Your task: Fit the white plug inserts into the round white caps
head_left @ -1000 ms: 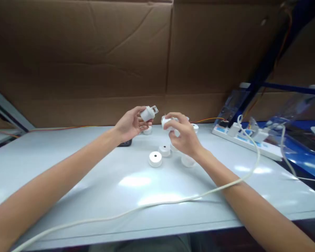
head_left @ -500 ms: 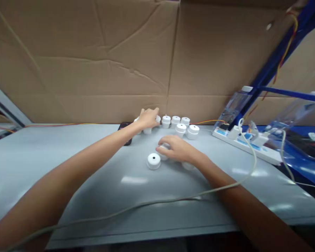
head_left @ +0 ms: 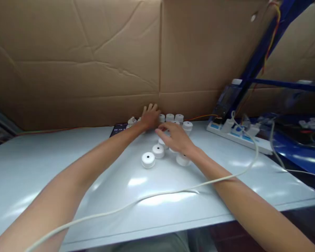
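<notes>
Several white round caps with a small dark hole on top stand on the grey table. My left hand (head_left: 151, 117) reaches to the back row by the cardboard, its fingers apart; the caps under it are hidden. My right hand (head_left: 176, 137) hovers over the middle group, thumb and forefinger apart, and I see nothing between them. It partly covers some caps. In front of it are a near white cap (head_left: 148, 160) and another white cap (head_left: 158, 151). One more white cap (head_left: 183, 160) sits below my right wrist.
A cardboard wall (head_left: 107, 80) stands behind the table (head_left: 68, 150). At the back left lies a phone (head_left: 118, 129) with a lit timer. On the right are a power strip (head_left: 241, 138) with plugs and a clear bottle (head_left: 228, 98). A pale cable (head_left: 157, 193) crosses above both forearms.
My right hand has moved back from the near caps toward the back rows, uncovering some of them. My left hand has shifted slightly right along the back row. The camera view has also shifted.
</notes>
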Available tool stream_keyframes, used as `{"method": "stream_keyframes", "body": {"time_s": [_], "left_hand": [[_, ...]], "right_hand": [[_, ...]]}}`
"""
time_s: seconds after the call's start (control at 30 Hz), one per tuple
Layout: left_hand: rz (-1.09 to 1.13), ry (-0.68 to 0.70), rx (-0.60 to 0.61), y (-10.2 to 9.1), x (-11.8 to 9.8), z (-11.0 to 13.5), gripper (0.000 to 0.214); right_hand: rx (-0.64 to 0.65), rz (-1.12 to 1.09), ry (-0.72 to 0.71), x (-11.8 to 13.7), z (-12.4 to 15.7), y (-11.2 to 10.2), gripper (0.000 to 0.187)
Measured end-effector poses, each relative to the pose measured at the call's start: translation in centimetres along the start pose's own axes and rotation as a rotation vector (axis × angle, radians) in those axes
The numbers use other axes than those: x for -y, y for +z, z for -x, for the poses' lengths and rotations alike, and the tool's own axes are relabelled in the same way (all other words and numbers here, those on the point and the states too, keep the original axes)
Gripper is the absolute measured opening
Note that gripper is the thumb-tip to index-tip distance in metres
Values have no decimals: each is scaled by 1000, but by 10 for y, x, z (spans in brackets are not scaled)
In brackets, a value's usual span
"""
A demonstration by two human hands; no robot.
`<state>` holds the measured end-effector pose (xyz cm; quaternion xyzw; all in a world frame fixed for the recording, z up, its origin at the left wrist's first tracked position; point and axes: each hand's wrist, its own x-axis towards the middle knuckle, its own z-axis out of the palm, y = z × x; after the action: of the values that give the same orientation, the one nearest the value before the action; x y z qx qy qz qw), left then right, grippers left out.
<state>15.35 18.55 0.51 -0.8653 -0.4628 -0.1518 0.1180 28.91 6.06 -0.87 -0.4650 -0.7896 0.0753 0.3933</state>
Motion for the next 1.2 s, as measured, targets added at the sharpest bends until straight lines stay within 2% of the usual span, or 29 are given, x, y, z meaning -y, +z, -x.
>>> {"method": "stream_keyframes", "body": {"time_s": [0.07, 0.17, 0.23, 0.27, 0.33, 0.47, 0.53, 0.6, 0.63, 0.67, 0.73, 0.83, 0.9, 0.93, 1.0, 1.07, 1.2], "left_hand": [[32, -34, -12, -3, -3, -2, 36], [269, -89, -12, -20, -8, 5, 51], [456, 42, 41, -38, -12, 16, 54], [477, 152, 75, -49, -14, 22, 52], [395, 293, 44, -68, -17, 34, 41], [291, 376, -108, -96, -21, 55, 44], [230, 376, -153, -102, -23, 62, 40], [173, 348, -161, -105, -25, 68, 37], [183, 322, -161, -105, -27, 70, 37], [234, 277, -169, -104, -28, 72, 37], [465, 129, -199, -101, -26, 75, 38], [994, -214, -167, -95, -12, 74, 49], [1278, -406, -57, -93, 2, 73, 48], [1365, -430, -26, -92, 9, 73, 43], [1445, -413, 7, -89, 19, 76, 30], [1427, -375, 18, -85, 22, 79, 26], [1173, -302, -5, -70, 14, 82, 35]], "right_hand": [[-120, -137, 89, -6, -5, 0, 18], [-295, -354, 246, -14, -11, 0, 38], [-349, -436, 321, -16, -13, 0, 50], [-346, -466, 340, -15, -14, -1, 51], [-322, -544, 363, -11, -14, -4, 44], [-282, -992, 506, 3, -17, -15, 23], [-160, -1202, 609, 8, -18, -20, 31], [28, -1263, 666, 12, -17, -22, 44], [90, -1241, 661, 14, -16, -22, 49], [89, -1190, 619, 15, -15, -22, 52], [-74, -971, 417, 17, -11, -22, 49], [-340, -402, 23, 17, -4, -27, 24], [-393, -74, -145, 14, -1, -30, 12], [-398, 31, -196, 12, 0, -31, 15], [-343, 130, -257, 6, 0, -29, 18], [-217, 139, -262, -1, -1, -25, 20], [65, 118, -183, -11, -1, -11, 37]]}}
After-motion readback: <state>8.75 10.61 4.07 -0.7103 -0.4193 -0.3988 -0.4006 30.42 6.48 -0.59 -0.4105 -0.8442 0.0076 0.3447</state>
